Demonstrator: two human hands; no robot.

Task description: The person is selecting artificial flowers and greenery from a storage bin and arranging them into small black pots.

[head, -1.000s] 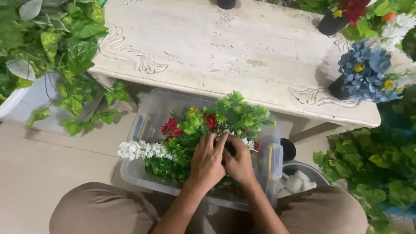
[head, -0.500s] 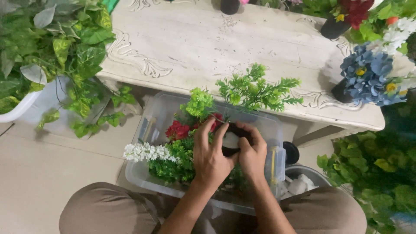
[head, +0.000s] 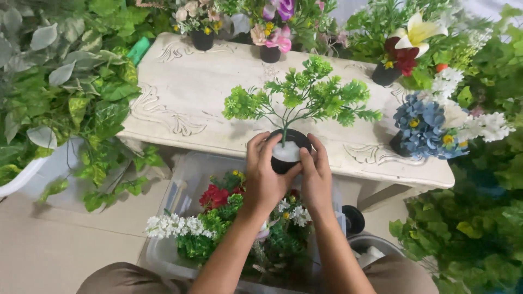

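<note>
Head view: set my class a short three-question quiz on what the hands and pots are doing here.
1. True or false: both hands hold the black pot with the green sprig.
2. The pot is held above: A) a clear bin of flowers, B) a sink, C) a shelf.
3. What colour is the table?

Key: 1 true, left hand and right hand clasp it; 2 A; 3 white.

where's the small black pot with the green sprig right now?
Head view, centre: the small black pot is held between the left hand and right hand, above the clear plastic bin, at the white table's front edge.
</note>
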